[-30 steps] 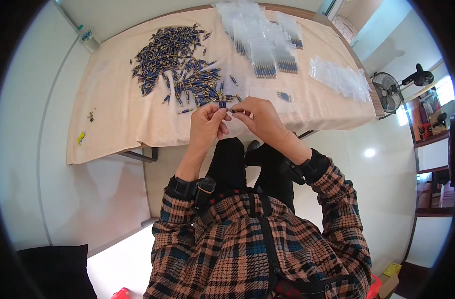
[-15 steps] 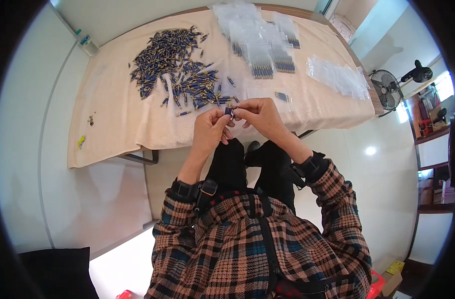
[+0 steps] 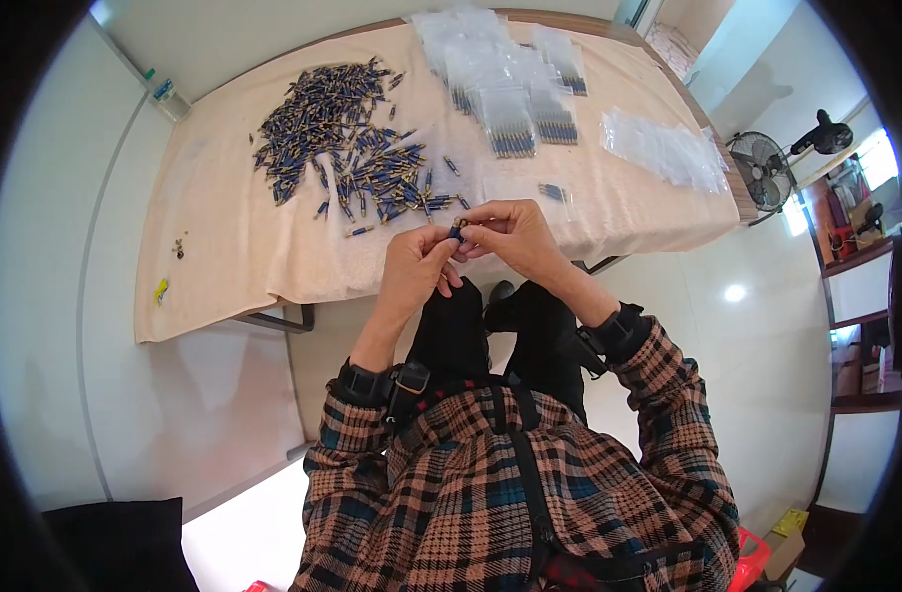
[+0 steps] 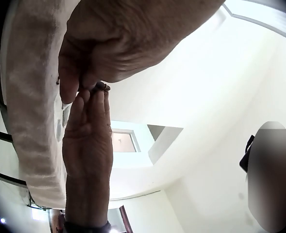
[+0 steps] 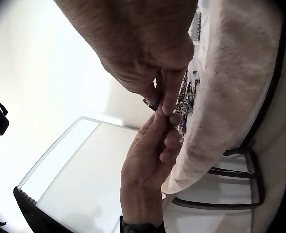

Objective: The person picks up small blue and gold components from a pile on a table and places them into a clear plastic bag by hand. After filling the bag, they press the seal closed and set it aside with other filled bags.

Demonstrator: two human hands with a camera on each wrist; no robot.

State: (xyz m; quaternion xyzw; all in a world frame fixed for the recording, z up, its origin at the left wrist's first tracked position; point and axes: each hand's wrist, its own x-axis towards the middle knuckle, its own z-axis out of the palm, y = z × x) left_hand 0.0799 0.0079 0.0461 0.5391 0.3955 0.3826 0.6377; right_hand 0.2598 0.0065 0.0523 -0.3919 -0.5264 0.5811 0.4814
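In the head view my left hand (image 3: pixel 412 266) pinches a small bunch of blue plugs with gold ends (image 3: pixel 457 232) between thumb and fingers, just off the table's front edge. My right hand (image 3: pixel 520 240) meets it there, thumb and index fingertip pinching at the same bunch. Fingers hide most of the bunch; in the left wrist view a dark piece with a ridged end (image 4: pixel 102 86) sticks out between the hands. Behind them lies a big heap of loose blue-and-gold plugs (image 3: pixel 323 123), a few strays around it. A clear bag with a few plugs (image 3: pixel 553 191) lies to the right.
Filled clear zip bags (image 3: pixel 510 123) are stacked at the back middle. Flat clear bags (image 3: pixel 663 153) lie at the right. A bottle (image 3: pixel 165 94) stands at the back left corner; a yellow scrap (image 3: pixel 161 291) lies at front left. A fan (image 3: pixel 762 168) stands beyond the cloth-covered table (image 3: pixel 224 257).
A second ago my right hand held a piece slightly apart from the bunch in my left. Both hands have since come together over the bunch and lowered slightly.
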